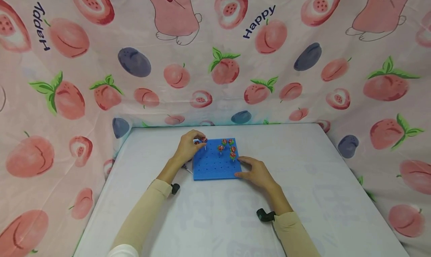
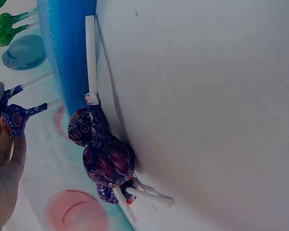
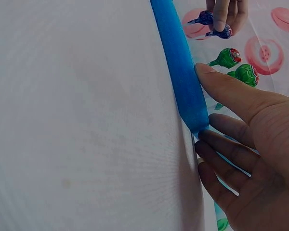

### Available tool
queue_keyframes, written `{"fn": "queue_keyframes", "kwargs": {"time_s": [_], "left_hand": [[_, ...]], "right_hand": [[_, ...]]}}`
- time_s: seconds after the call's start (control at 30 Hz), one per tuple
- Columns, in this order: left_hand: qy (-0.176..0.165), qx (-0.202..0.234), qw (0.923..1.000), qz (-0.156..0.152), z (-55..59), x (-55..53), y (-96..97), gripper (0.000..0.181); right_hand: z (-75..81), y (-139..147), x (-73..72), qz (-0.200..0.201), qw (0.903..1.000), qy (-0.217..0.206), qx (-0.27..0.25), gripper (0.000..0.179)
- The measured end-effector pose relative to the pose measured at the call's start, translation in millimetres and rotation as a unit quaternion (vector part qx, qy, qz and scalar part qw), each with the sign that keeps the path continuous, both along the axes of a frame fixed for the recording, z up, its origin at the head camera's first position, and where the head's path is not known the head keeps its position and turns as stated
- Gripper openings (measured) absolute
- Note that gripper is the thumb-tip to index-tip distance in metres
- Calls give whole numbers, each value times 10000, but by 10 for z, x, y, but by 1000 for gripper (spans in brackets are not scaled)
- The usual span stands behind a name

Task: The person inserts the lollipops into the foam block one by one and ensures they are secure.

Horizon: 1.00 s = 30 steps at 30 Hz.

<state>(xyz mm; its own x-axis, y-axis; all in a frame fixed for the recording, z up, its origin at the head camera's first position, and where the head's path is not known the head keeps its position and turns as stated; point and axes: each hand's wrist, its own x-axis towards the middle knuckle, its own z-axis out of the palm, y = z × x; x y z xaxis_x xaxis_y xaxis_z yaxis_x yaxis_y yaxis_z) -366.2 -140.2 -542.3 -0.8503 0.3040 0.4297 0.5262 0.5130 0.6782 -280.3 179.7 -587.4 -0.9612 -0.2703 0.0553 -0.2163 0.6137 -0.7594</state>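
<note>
A blue board with rows of small holes lies on the table. At its far left corner my left hand pinches a purple-wrapped lollipop by its head, with the stick pointing to the board. A second purple lollipop is right beside it, partly behind the fingers. Several green-and-red lollipops stand upright on the board's right half. My right hand touches the board's right edge with thumb and fingertips spread, the fingers fairly straight.
Loose purple lollipops lie against the board's left side, their white sticks pointing different ways. The white table reaches back to a fruit-printed cloth. Dark wrist cameras sit at both sleeves.
</note>
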Motion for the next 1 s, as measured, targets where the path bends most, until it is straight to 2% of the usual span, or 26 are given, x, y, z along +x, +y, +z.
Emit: {"fn": "queue_keyframes", "kwargs": {"time_s": [0.43,1.0], "left_hand": [[-119,-233,9996,-101,-79,13,18,25],[-232,-234,9995,26,-147,-6,41,24]], "right_hand": [[-11,0,-1,-8,10000,62,27,71],[-2,5,-2,12,10000,36,25,72]]}}
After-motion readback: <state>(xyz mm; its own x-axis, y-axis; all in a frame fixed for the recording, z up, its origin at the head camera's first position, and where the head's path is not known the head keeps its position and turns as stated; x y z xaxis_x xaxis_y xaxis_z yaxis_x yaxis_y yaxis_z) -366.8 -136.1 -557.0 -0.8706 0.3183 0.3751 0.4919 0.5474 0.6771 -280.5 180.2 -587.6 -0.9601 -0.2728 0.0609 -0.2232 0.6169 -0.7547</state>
